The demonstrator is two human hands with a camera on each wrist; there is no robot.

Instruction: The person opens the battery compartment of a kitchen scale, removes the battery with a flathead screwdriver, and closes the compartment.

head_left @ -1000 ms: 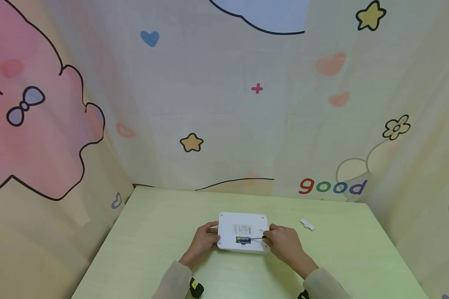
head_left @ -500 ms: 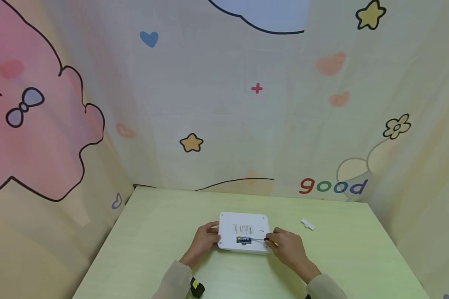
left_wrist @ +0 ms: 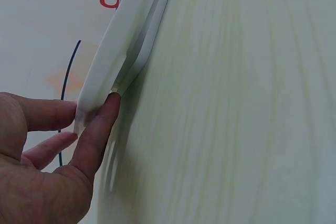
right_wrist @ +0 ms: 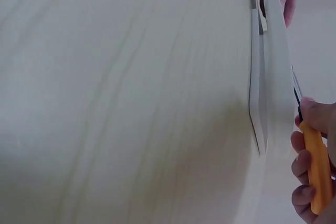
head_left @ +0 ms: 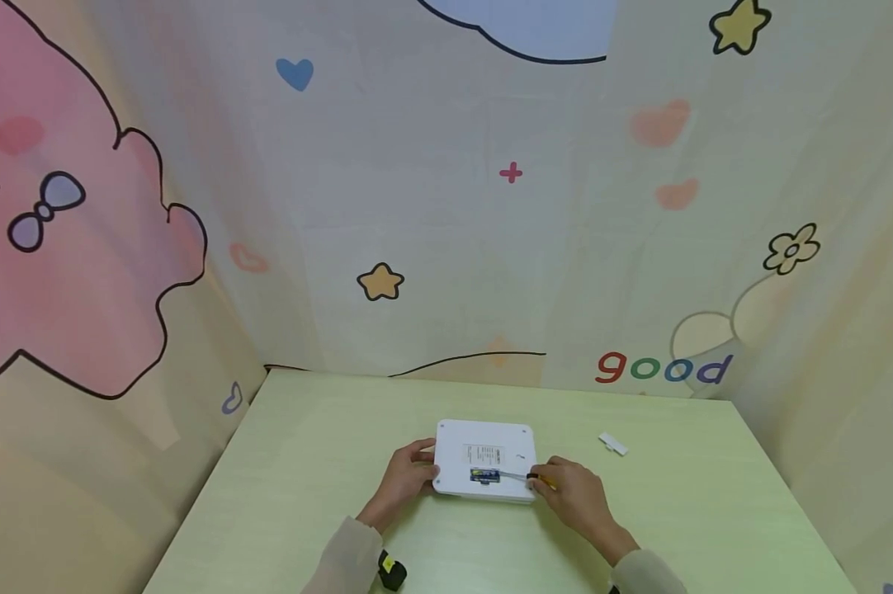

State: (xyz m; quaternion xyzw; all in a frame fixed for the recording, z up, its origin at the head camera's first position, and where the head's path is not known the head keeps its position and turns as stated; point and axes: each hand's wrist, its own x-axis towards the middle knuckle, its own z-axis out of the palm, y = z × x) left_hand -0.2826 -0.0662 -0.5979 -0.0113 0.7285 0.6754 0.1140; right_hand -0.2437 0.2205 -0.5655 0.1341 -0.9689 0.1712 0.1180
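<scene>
A flat white rectangular device (head_left: 454, 445) lies on the table with a printed label and a battery slot facing up. One or more dark blue batteries (head_left: 484, 476) sit in that slot. My left hand (head_left: 408, 476) pinches the device's left edge between thumb and fingers, also seen close up in the left wrist view. Around the orange handle of a screwdriver (right_wrist: 317, 169) curl the fingers of my right hand (head_left: 574, 493), just beyond the device's right edge. The metal shaft crosses the device, its tip at the right end of the battery slot. Whether the tip touches a battery is too small to tell.
A small white battery cover (head_left: 612, 444) lies on the pale green table (head_left: 684, 495), to the right of and behind the device. By my left sleeve is a black piece with a yellow mark (head_left: 392, 571). A printed curtain (head_left: 446, 206) hangs behind the table.
My right hand has shifted slightly right and toward me, showing more of the orange handle. The shaft now slants more. My left hand and the device have hardly moved.
</scene>
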